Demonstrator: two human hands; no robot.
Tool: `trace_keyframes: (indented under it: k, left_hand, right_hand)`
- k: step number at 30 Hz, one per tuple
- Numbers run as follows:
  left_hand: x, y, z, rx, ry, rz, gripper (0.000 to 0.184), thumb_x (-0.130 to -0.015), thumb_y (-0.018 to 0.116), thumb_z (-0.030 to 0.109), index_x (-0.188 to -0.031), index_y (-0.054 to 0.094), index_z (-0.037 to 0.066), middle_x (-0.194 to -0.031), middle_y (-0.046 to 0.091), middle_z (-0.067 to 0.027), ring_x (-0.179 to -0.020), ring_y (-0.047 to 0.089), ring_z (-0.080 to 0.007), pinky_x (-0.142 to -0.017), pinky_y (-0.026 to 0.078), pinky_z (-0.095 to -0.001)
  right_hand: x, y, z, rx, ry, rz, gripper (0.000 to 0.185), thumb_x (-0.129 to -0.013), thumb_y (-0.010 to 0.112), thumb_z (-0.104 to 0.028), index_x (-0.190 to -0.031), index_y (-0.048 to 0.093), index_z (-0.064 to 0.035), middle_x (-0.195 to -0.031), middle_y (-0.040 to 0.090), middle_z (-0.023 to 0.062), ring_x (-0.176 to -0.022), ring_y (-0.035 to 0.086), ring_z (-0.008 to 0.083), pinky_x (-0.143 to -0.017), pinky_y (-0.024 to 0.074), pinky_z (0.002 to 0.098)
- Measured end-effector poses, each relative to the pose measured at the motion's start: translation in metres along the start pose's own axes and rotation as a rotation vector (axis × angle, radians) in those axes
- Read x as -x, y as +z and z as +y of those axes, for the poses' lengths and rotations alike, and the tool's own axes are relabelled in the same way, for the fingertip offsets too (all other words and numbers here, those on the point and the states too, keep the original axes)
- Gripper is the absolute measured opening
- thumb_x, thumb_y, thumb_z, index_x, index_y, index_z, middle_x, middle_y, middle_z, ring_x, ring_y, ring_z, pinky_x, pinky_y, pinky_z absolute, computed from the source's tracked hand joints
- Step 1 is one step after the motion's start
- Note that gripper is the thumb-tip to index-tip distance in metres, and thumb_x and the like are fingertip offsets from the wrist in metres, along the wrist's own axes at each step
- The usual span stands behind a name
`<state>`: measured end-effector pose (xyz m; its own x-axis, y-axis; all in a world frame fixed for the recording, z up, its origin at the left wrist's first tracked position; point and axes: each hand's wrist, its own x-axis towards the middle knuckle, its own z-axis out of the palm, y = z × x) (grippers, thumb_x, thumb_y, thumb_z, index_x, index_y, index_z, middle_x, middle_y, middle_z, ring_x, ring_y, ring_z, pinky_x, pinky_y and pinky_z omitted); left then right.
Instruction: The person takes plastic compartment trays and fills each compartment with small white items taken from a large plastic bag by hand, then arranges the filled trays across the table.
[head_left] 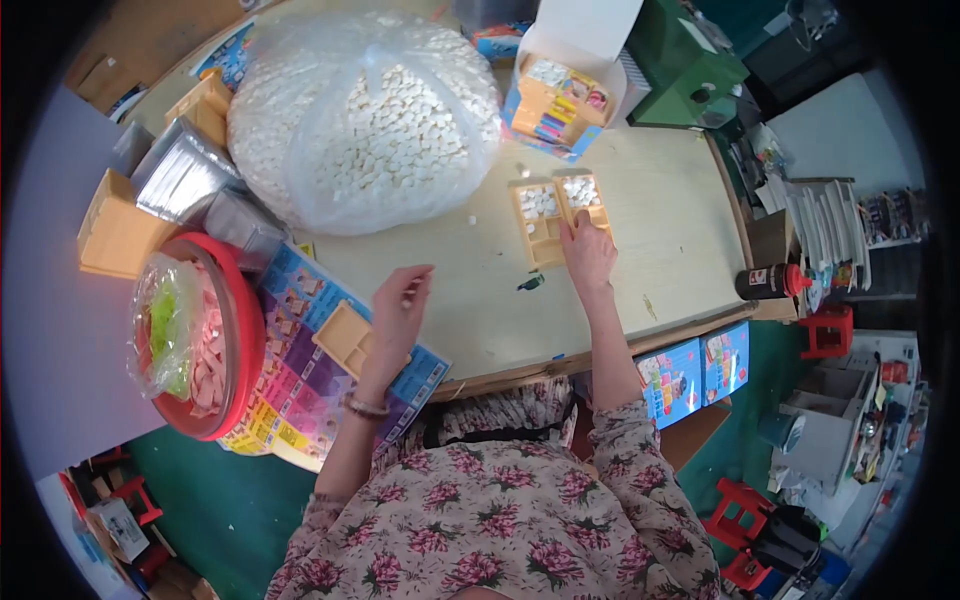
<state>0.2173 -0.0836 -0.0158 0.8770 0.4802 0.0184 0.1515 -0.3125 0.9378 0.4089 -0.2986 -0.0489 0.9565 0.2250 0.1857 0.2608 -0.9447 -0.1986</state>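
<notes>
My left hand (403, 300) is raised over the table's front part, its fingers curled; something small and pale shows at the palm, too small to name. Below its wrist lies an empty-looking beige tray (345, 338) on a colourful printed sheet (290, 380). My right hand (590, 255) is at the right one of two beige compartment trays, fingers pressed together and pointing into it; what they hold is hidden. White pieces fill the upper compartments of the left tray (543, 228) and right tray (597, 212).
A large clear bag of white pieces (385, 130) stands at the back. To the left is a red basin (250, 340) with bagged pink and green pieces. An open box (567, 100) is behind the trays. A dark bottle (765, 282) stands at the right edge.
</notes>
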Motion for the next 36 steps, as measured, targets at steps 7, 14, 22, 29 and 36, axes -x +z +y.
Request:
trace_keyframes:
  k: [7, 14, 22, 29, 36]
  left_hand:
    - [-0.078, 0.087, -0.022, -0.486, 0.511, -0.018, 0.023, -0.080, 0.055, 0.002, -0.103, 0.051, 0.003, -0.103, 0.050, -0.0144, -0.092, 0.051, -0.0320, -0.074, 0.047, -0.0398]
    - [-0.105, 0.114, -0.004, -0.450, 0.345, -0.220, 0.019, -0.078, 0.046, -0.002, -0.097, 0.048, 0.000, -0.103, 0.048, -0.0191, -0.095, 0.050, -0.0373, -0.078, 0.046, -0.0437]
    - [-0.178, 0.169, 0.008, -0.598, 0.475, -0.170, 0.015, -0.075, 0.047, -0.006, -0.090, 0.050, -0.004, -0.093, 0.051, -0.0224, -0.090, 0.053, -0.0388, -0.077, 0.047, -0.0434]
    - [-0.164, 0.167, 0.003, -0.223, 0.496, -0.254, 0.008, -0.077, 0.058, 0.000, -0.084, 0.059, -0.004, -0.080, 0.057, -0.0180, -0.072, 0.058, -0.0312, -0.065, 0.047, -0.0375]
    - [-0.145, 0.189, 0.045, -0.028, 0.355, -0.407, 0.014, -0.076, 0.064, 0.005, -0.088, 0.064, -0.001, -0.078, 0.059, -0.0151, -0.067, 0.057, -0.0241, -0.063, 0.045, -0.0330]
  right_hand:
    - [0.005, -0.009, 0.027, 0.014, 0.041, -0.005, 0.026, -0.084, 0.059, -0.033, -0.080, 0.052, -0.0079, -0.064, 0.060, 0.0149, -0.062, 0.062, 0.0345, -0.053, 0.0484, 0.0452]
    - [-0.007, -0.012, 0.052, -0.023, 0.073, 0.040, 0.026, -0.085, 0.060, -0.033, -0.081, 0.054, -0.0083, -0.062, 0.059, 0.0138, -0.061, 0.061, 0.0338, -0.051, 0.0466, 0.0438]
    - [0.046, -0.037, 0.048, -0.266, 0.116, 0.158, 0.011, -0.086, 0.057, -0.019, -0.084, 0.055, -0.0082, -0.058, 0.057, 0.0129, -0.054, 0.060, 0.0312, -0.048, 0.0448, 0.0408]
    - [0.100, -0.023, 0.040, -0.507, 0.140, 0.110, 0.007, -0.084, 0.060, -0.014, -0.085, 0.057, -0.0073, -0.056, 0.056, 0.0119, -0.050, 0.057, 0.0301, -0.047, 0.0439, 0.0376]
    - [0.090, -0.025, 0.043, -0.678, 0.208, 0.153, 0.010, -0.085, 0.060, -0.011, -0.085, 0.058, -0.0017, -0.054, 0.053, 0.0103, -0.043, 0.047, 0.0151, -0.044, 0.0387, 0.0297]
